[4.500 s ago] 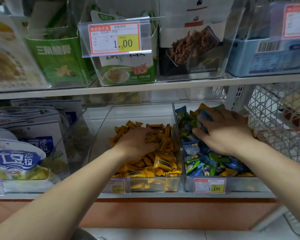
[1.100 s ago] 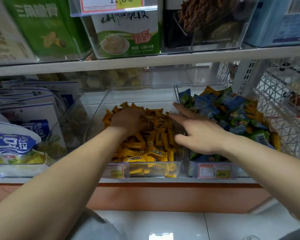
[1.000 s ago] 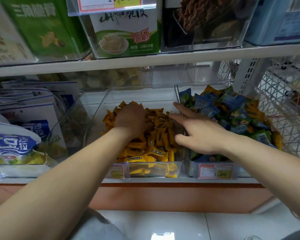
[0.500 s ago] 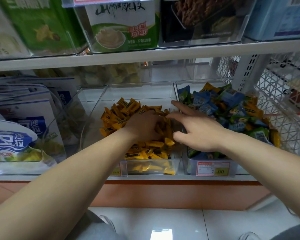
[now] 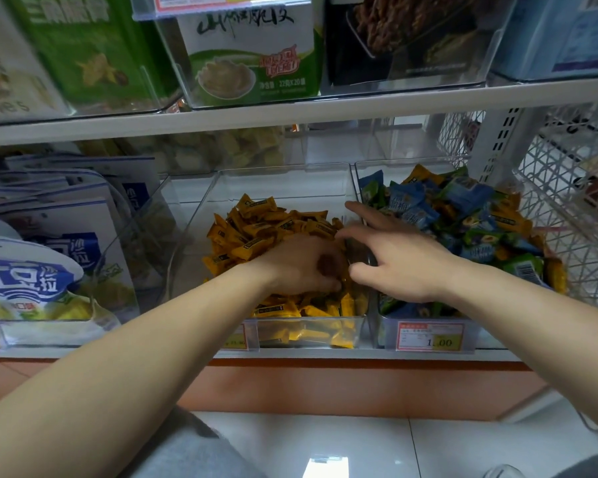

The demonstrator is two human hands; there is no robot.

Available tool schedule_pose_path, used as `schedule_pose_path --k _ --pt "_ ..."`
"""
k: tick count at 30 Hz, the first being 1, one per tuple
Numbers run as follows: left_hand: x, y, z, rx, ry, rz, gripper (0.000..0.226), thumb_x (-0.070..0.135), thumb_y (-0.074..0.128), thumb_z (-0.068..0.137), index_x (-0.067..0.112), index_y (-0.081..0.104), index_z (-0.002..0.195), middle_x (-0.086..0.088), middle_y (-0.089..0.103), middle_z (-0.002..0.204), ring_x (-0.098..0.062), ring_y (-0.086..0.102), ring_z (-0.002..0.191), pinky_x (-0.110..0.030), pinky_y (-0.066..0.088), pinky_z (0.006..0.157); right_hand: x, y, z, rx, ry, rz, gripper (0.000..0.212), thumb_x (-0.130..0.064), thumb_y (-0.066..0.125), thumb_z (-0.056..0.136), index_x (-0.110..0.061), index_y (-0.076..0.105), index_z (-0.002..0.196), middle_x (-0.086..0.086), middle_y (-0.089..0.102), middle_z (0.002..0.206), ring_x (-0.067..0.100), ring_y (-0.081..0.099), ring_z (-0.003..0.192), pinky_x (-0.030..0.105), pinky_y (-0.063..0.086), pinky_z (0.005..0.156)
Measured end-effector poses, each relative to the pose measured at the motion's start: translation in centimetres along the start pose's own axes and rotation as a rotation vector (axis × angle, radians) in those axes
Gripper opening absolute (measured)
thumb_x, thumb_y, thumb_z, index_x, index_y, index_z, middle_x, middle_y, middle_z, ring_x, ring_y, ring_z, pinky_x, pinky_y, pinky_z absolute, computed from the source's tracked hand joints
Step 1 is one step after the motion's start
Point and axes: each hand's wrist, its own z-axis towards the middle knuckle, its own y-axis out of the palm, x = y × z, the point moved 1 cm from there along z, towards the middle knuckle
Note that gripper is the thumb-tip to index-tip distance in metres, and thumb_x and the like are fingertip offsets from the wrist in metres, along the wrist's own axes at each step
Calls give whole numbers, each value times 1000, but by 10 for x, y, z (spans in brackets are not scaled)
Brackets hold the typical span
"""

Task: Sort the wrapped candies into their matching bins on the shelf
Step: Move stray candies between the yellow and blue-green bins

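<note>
Over the right side of the middle bin (image 5: 280, 175), a clear one heaped with yellow candies (image 5: 256, 229), my left hand (image 5: 301, 267) lies palm down on the heap; its fingers bend down into the wrappers close to the bin's right wall, and the back of the hand hides them, so I cannot tell whether they hold a candy; my right hand (image 5: 401, 260) is spread wide and holds nothing, its palm over the near left corner of the right bin (image 5: 390, 170), which stands touching the middle bin on its right; the forefinger and the finger beside it reach leftward across the shared walls, their tips above the yellow heap, and the thumb points toward my left hand, just beside it; the right bin is piled with mixed wrappers, blue candies (image 5: 408, 201) toward the middle bin, green candies (image 5: 522, 267) on the far side, and several yellow-wrapped candies (image 5: 504, 220) among them; a price tag (image 5: 430, 336) sits on the right bin's front; left of the middle bin stand white and blue bags (image 5: 49, 270) in another clear bin; beyond the right bin is a white wire basket (image 5: 567, 201); above the middle bin, on the upper shelf (image 5: 290, 115), stands a green and white box (image 5: 252, 56).
</note>
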Motion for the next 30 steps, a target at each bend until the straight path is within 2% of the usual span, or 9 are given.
schedule_pose_path --k 3,5,8,11,15,20,24,27,30 --pt "-8 4 -5 -66 -23 95 12 31 77 81 29 67 88 15 62 86 -3 57 80 -19 40 61 1 0 1 3 -3 6 67 -59 39 74 -44 40 139 -18 -1 163 19 20 148 40 31 115" --pt "-11 1 -8 -39 -33 127 12 31 75 84 26 72 94 12 68 94 -8 61 88 -21 47 69 1 1 1 5 -4 6 66 -59 39 74 -45 40 138 -19 -1 163 19 22 148 39 33 114" --pt "-14 2 -14 -102 -71 119 36 44 71 86 27 71 118 9 70 115 -10 63 104 -32 53 88 2 1 1 11 -11 1 66 -60 40 74 -46 39 138 -19 -1 163 18 21 148 39 34 113" --pt "-8 7 -15 -201 -140 152 67 61 70 79 32 55 138 10 62 133 -14 57 119 -35 50 96 2 1 2 17 -13 -8 68 -61 39 73 -46 39 139 -19 0 163 19 22 148 39 34 113" --pt "1 8 -10 -118 -117 233 46 40 73 84 25 62 126 3 67 118 -19 62 105 -40 55 84 1 1 1 19 -11 -2 68 -62 39 72 -46 40 138 -20 0 163 19 22 148 39 36 112" --pt "1 -9 -17 53 -171 -188 23 32 69 86 29 67 109 17 63 96 -7 60 95 -22 47 75 4 2 1 32 -23 -34 71 -63 44 79 -41 32 146 -17 3 163 21 21 148 40 32 115" --pt "3 -30 -32 250 -164 -531 17 24 64 94 36 71 102 14 72 97 2 65 89 -9 47 77 3 -1 -1 158 -36 11 70 -62 48 90 -31 31 150 -4 28 159 24 29 143 38 30 114" --pt "12 -38 -38 298 -165 -763 18 17 61 96 24 72 109 -13 73 103 -18 69 89 -19 54 75 -2 -6 -1 282 -28 136 58 -54 48 95 -29 39 147 -3 47 148 19 42 135 31 38 102" --pt "28 -38 -37 312 -125 -864 17 15 64 94 24 73 105 -10 74 96 -19 70 87 -27 58 80 -11 -10 -1 350 -46 255 48 -46 52 97 -26 48 141 -10 59 129 11 54 119 15 39 85"
